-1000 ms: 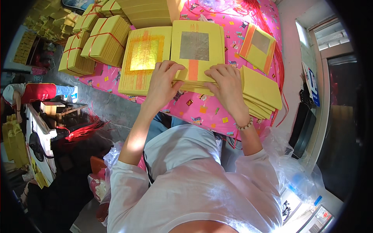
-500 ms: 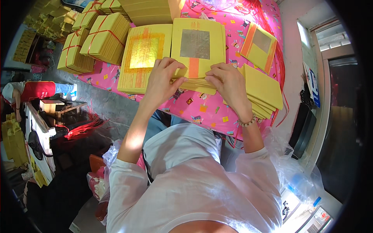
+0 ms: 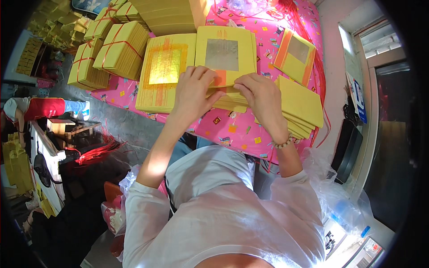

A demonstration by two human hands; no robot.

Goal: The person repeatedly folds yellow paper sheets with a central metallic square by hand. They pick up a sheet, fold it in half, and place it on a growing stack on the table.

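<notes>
A yellow paper sheet with a silver square and an orange strip lies on top of a stack in front of me. My left hand is closed at its near left edge, thumb below and fingers over the paper. At the near right edge my right hand, with a beaded bracelet at the wrist, pinches the same sheet. The edge stands slightly above the yellow sheets underneath. Left of it lies a yellow stack with a gold square. To the right is a fanned pile of plain yellow paper.
A pink patterned cloth covers the table. Bundles tied with red string stand at the back left; a single silver-square piece lies at the right. Red strands run down the right edge. Another person in a red garment is far left.
My left hand has shifted slightly right along the sheet's near edge. Less of the orange strip shows between my hands, and the edge looks lifted a little. The whole view has shifted slightly.
</notes>
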